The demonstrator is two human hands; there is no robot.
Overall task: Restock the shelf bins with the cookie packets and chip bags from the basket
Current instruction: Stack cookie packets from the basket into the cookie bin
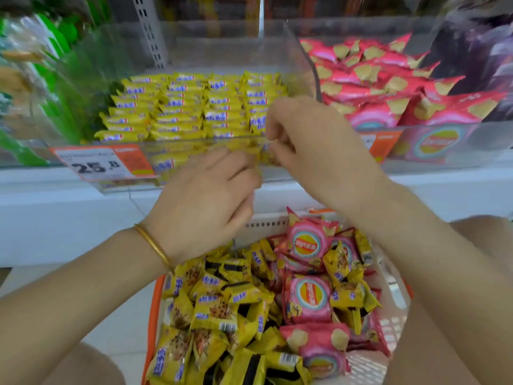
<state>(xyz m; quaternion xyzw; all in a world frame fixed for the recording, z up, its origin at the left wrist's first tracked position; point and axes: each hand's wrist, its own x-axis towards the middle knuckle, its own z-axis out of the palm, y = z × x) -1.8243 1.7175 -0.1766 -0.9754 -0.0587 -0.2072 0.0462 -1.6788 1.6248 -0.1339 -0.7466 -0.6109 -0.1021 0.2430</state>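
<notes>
Hands at clear plastic shelf bin [188,145]
Left hand [205,201] and right hand [313,145], fingers curled, gripped crinkled yellow foil cookie packets [251,158] at its front wall.

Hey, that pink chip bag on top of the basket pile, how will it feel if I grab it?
The pink chip bag looks puffed with air, so probably light and squashy, its contents likely fragile under a tight grip. Its glossy film may be slippery. Lifting it might shift the yellow cookie packet beside it.
</notes>
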